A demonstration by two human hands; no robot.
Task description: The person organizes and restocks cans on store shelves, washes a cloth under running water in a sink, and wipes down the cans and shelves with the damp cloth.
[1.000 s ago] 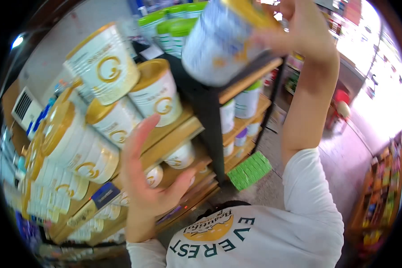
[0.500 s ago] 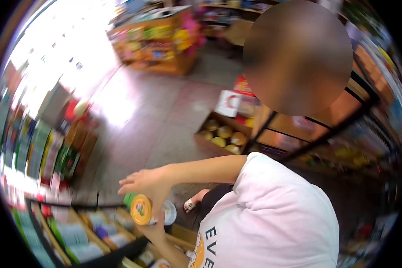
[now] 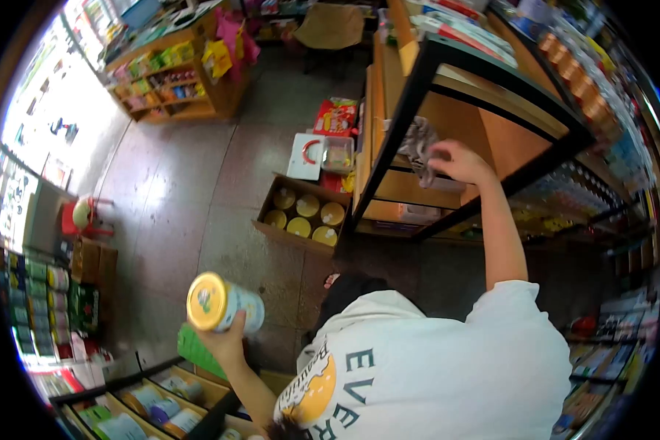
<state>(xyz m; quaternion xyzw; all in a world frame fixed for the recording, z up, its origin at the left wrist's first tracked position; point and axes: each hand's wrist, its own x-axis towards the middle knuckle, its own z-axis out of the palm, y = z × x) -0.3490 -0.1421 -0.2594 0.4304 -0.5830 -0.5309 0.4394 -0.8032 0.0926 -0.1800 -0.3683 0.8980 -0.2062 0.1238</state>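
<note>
A can with a yellow lid [image 3: 207, 301] and a light blue side is tilted in my left hand [image 3: 227, 343], whose fingers wrap round its lower side. My right hand [image 3: 458, 163] reaches out to the black-framed shelf unit [image 3: 400, 121], its fingers closed on the edge of a crumpled grey patterned cloth [image 3: 418, 145]. The cloth hangs beside the frame, level with the shelf boards.
An open carton [image 3: 297, 238] of yellow-lidded cans stands on the floor, near a white box [image 3: 306, 156] and a red package [image 3: 336, 117]. Shelves with cans [image 3: 145, 400] are at the lower left. A green block [image 3: 198, 352] lies below the held can. A snack stand [image 3: 172, 84] is farther back.
The view has turned from the can shelves toward the black-framed unit. The can has passed from my right hand to my left. My right hand has moved away to the cloth.
</note>
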